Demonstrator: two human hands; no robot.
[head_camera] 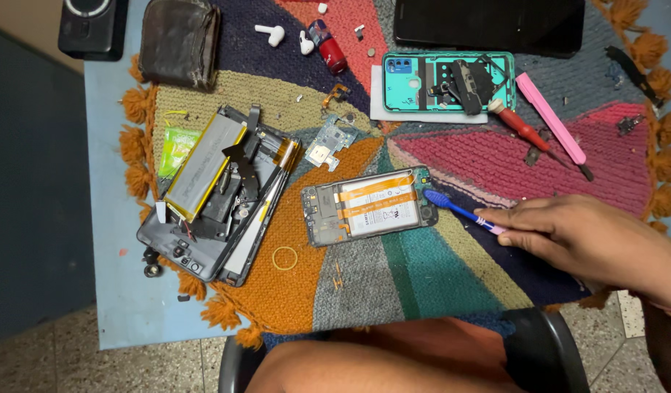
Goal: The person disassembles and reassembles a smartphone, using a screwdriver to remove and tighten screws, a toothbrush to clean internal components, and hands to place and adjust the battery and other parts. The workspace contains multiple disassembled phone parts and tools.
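Here the right hand [576, 236] comes in from the right edge, its fingers [511, 225] closed around the handle of a blue toothbrush [459, 211]. The brush head touches the right end of an opened phone [370, 205], which lies back-up near the middle of the colourful knitted mat [423, 276] on the blue desk [117, 291]. The left hand is out of view. Left of the phone lies a dismantled tablet [219, 196]. Farther off rest a red screwdriver [521, 127], a pink pry tool [550, 116] and a teal phone cover [448, 80].
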